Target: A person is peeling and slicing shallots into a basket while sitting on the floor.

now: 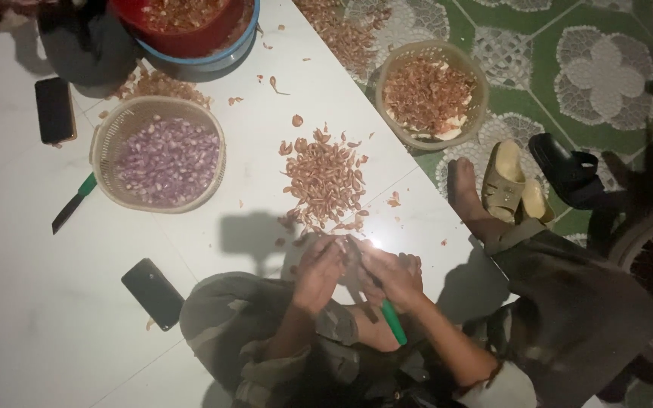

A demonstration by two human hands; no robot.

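My left hand [317, 270] and my right hand [391, 273] meet just above my lap, fingers closed around a small shallot [351, 249] between them. The right hand also grips a knife with a green handle [394, 320] that sticks out toward my body. Just beyond the hands lies a heap of brown shallot skins [325, 180] on the white floor. A beige basket [104, 136] of peeled purple shallots [166, 160] stands to the far left of the heap.
A second green-handled knife [74, 202] lies left of the basket. Two dark phones [153, 293] [54, 109] rest on the floor. A basket of skins [428, 92] sits at the right, a red-and-blue tub [190, 34] at the top. Sandals [509, 183] lie by my foot.
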